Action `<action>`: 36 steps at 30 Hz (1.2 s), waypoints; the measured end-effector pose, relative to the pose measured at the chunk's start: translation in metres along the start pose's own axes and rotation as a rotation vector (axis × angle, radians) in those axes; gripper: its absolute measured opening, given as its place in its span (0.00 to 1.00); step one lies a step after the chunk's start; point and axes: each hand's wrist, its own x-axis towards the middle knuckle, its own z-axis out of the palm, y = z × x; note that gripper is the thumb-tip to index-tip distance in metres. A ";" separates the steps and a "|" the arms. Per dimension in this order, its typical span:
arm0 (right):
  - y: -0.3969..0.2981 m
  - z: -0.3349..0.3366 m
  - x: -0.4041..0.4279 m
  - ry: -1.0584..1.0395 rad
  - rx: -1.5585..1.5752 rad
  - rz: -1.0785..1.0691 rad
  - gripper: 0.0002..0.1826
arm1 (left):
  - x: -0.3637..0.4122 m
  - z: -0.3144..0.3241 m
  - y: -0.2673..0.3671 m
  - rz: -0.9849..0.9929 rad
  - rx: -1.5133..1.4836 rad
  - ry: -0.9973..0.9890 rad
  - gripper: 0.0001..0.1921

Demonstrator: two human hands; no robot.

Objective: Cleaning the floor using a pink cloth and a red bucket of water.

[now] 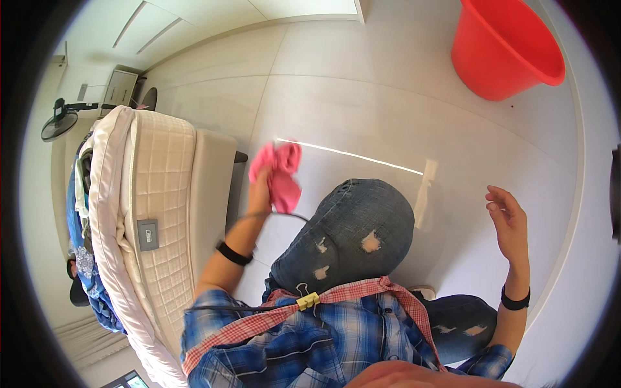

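My left hand (260, 191) grips a crumpled pink cloth (286, 190) beside the bed, low over the pale tiled floor (339, 111). Part of the cloth hangs loose toward my bent knee, and hand and cloth are slightly blurred. Out to the right, my right hand (509, 228) is held away from my body near the wall. Its fingers are loosely curved and apart, with nothing in them. My knee in torn jeans (349, 218) fills the middle between both hands.
A red plastic tub (490, 68) stands at the upper right near the white wall (594, 160). Along the left runs a bed with a quilted mattress (162, 165) and a pale base (208, 203). A black fan (59, 125) is beyond it. A dark cable (291, 215) loops across my left forearm.
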 end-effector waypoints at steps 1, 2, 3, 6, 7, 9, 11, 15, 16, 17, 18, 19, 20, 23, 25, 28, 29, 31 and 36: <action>0.005 0.001 -0.002 0.008 -0.001 0.014 0.15 | -0.011 -0.024 -0.036 0.140 0.017 0.116 0.18; 0.008 0.001 -0.002 0.008 0.004 0.020 0.16 | -0.011 -0.069 -0.067 0.076 0.174 0.222 0.16; 0.012 -0.002 0.000 0.001 0.007 0.001 0.16 | -0.009 -0.100 -0.103 0.342 0.317 0.305 0.14; 0.029 -0.004 -0.010 -0.011 -0.035 0.100 0.16 | 0.002 -0.074 -0.121 -0.234 0.691 0.686 0.18; 0.031 -0.003 -0.010 -0.008 -0.060 0.139 0.17 | 0.028 -0.066 -0.122 -0.460 0.762 1.005 0.26; 0.031 -0.005 -0.018 0.013 -0.122 0.204 0.18 | 0.071 -0.031 -0.126 -0.638 0.861 1.135 0.36; 0.022 -0.007 -0.019 0.012 -0.142 0.263 0.18 | 0.108 -0.018 -0.115 -0.317 0.963 0.883 0.35; 0.003 0.010 -0.018 0.008 -0.235 0.366 0.17 | 0.209 0.022 -0.067 0.111 1.006 0.657 0.28; 0.000 0.013 -0.018 0.008 -0.271 0.348 0.15 | 0.230 0.034 -0.051 0.160 1.045 0.544 0.27; -0.002 0.017 -0.017 -0.002 -0.293 0.319 0.14 | 0.252 0.032 -0.037 0.247 1.069 0.512 0.25; -0.006 0.021 -0.015 -0.007 -0.298 0.322 0.14 | 0.271 0.030 -0.027 0.333 1.092 0.476 0.24; -0.008 0.027 -0.012 -0.025 -0.302 0.255 0.14 | 0.285 0.033 -0.019 0.352 1.006 0.490 0.22; -0.012 0.032 -0.011 -0.040 -0.308 0.195 0.14 | 0.292 0.036 -0.014 0.367 0.919 0.495 0.19; -0.034 0.031 -0.018 -0.056 -0.439 0.194 0.14 | 0.285 0.033 -0.002 0.273 0.346 0.076 0.16; -0.036 0.035 -0.024 -0.068 -0.494 0.208 0.14 | 0.253 0.015 -0.012 0.359 0.115 0.240 0.14; -0.031 0.040 -0.043 0.007 -0.429 0.259 0.13 | 0.140 -0.022 -0.045 0.598 0.626 0.202 0.17; -0.027 0.041 -0.043 0.002 -0.429 0.276 0.12 | 0.092 -0.033 -0.065 0.625 1.011 0.293 0.22; -0.023 0.042 -0.035 -0.033 -0.433 0.242 0.11 | 0.017 -0.062 -0.100 0.335 1.262 0.060 0.33; -0.014 0.047 -0.018 -0.039 -0.388 0.173 0.11 | 0.014 -0.045 -0.130 0.566 1.421 -0.245 0.37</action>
